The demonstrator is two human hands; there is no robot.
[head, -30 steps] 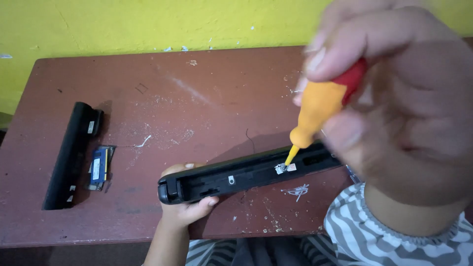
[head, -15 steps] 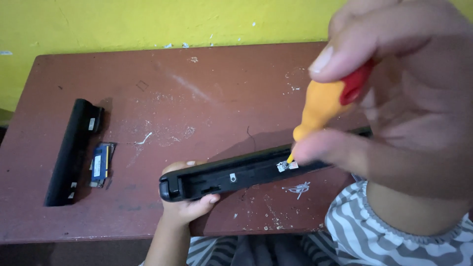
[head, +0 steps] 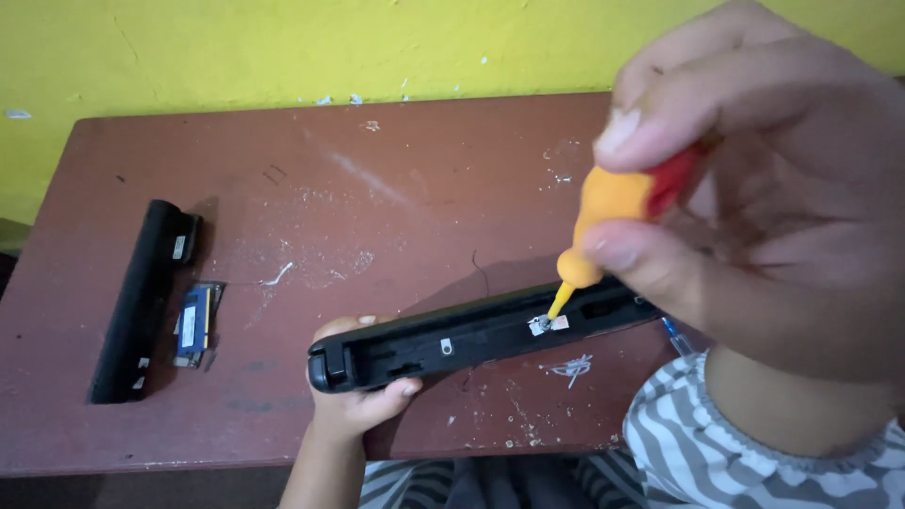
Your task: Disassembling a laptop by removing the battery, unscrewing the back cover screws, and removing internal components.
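My right hand [head: 764, 179] fills the upper right, close to the camera, gripping a screwdriver [head: 603, 221] with an orange and red handle. Its tip rests on a small metal bracket on the edge of a black laptop [head: 471, 335], which stands on its edge near the table's front. My left hand [head: 353, 401] holds the laptop's left end, thumb on the near side and fingers behind. My striped sleeve [head: 754, 462] covers the right forearm at the lower right.
A long black battery pack [head: 141, 297] lies on the reddish-brown table [head: 377, 188] at the left, with a small blue memory module [head: 193, 325] beside it. White paint flecks and scratches mark the tabletop. A yellow wall [head: 283, 47] backs the table.
My right hand has shifted slightly on the screwdriver handle, hiding more of the red part. The tip stays on the bracket. The laptop and my left hand have barely moved.
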